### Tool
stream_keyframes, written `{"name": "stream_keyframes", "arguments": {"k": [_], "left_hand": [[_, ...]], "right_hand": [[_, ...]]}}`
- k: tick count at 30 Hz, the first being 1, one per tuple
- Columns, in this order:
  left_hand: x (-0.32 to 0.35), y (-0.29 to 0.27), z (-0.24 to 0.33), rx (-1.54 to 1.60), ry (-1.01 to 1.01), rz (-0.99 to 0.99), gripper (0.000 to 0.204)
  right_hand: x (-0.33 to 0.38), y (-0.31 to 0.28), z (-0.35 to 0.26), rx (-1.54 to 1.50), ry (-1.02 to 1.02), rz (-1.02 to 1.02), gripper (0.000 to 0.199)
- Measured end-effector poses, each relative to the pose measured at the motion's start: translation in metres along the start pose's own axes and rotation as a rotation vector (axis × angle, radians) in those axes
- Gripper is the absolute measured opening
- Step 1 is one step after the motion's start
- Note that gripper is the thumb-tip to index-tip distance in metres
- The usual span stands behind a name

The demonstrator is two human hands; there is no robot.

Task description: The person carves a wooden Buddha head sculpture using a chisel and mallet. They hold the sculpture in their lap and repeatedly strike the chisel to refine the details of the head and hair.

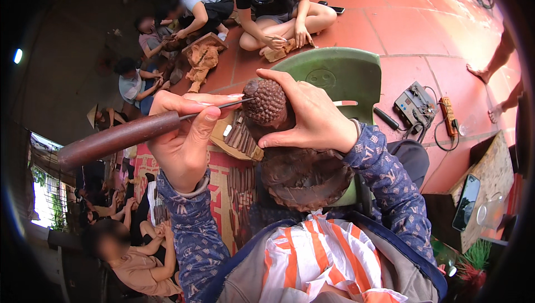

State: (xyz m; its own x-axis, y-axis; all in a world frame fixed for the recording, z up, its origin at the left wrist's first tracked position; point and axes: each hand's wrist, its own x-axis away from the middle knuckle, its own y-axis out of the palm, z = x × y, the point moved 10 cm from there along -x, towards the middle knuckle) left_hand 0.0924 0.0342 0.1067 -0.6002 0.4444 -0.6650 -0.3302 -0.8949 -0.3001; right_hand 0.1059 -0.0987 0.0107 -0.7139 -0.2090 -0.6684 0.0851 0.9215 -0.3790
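Note:
My left hand is closed around a wood-carving chisel with a thick reddish-brown wooden handle. The chisel's thin metal shank points right, and its tip meets the bumpy, curl-covered head of a dark brown carved wooden figure. Thumb and fingers of my right hand wrap round that head from the right. Below the hand shows the figure's broader carved lower part, in front of a green plastic chair. Most of the figure's middle is hidden by my right hand.
Several slim chisels lie in a tray left of the figure, and more tools lie nearer me. At right are a grey power box, an orange power strip and a phone on a wooden block. Several people sit around, some carving.

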Motion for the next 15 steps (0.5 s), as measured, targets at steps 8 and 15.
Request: {"name": "stream_keyframes", "arguments": {"k": [8, 15], "left_hand": [[-0.005, 0.014, 0.005, -0.069, 0.092, -0.040, 0.017], [-0.007, 0.017, 0.008, -0.129, 0.127, -0.082, 0.018]], "right_hand": [[0.006, -0.005, -0.001, 0.193, -0.076, 0.304, 0.063], [0.006, -0.007, -0.007, 0.205, -0.148, 0.355, 0.058]]}}
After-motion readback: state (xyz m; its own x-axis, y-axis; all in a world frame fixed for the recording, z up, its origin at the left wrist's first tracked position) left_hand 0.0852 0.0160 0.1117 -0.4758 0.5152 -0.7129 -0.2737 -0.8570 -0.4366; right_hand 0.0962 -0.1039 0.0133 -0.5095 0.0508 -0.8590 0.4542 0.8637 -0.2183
